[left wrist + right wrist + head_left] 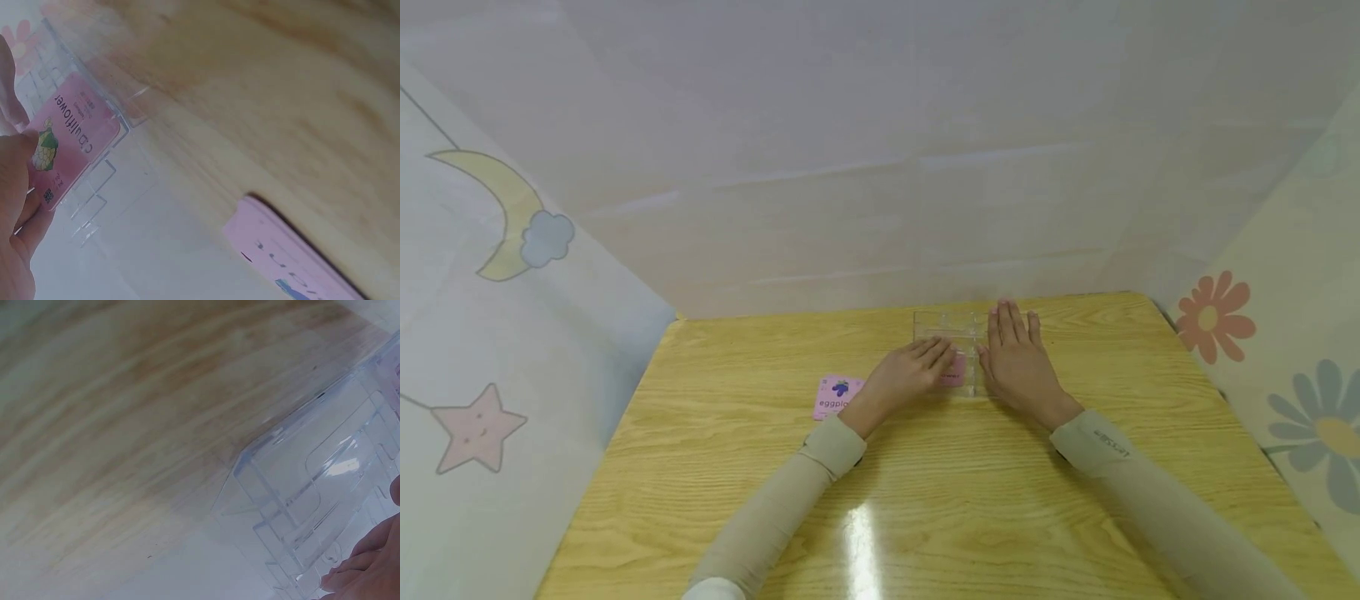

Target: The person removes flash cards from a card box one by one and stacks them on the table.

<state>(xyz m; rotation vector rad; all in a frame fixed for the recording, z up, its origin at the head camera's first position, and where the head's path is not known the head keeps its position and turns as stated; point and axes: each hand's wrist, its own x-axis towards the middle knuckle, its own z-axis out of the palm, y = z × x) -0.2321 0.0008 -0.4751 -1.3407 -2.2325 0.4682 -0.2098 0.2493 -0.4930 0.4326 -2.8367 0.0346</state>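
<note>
A clear plastic holder (pixel 972 385) with raised ridges and compartments sits near the back of the table. My left hand (pixel 912 373) is over its left part and pinches a pink cauliflower card (pixel 78 128), with the thumb at the card's picture and fingers along its edge. The card lies within the holder's outline in the left wrist view. On the holder's right side rests my right hand (pixel 1021 365), its fingers extended toward the back and thumb toward the middle. The right wrist view shows its fingertips (pixel 350 572) against the clear plastic.
Left of the left hand lies a pink stack of cards with an eggplant card (pixel 837 397) on top, partly covered by that wrist. A pale wall (pixel 820 208) rises behind the wooden table (pixel 940 500). Printed side panels stand left and right.
</note>
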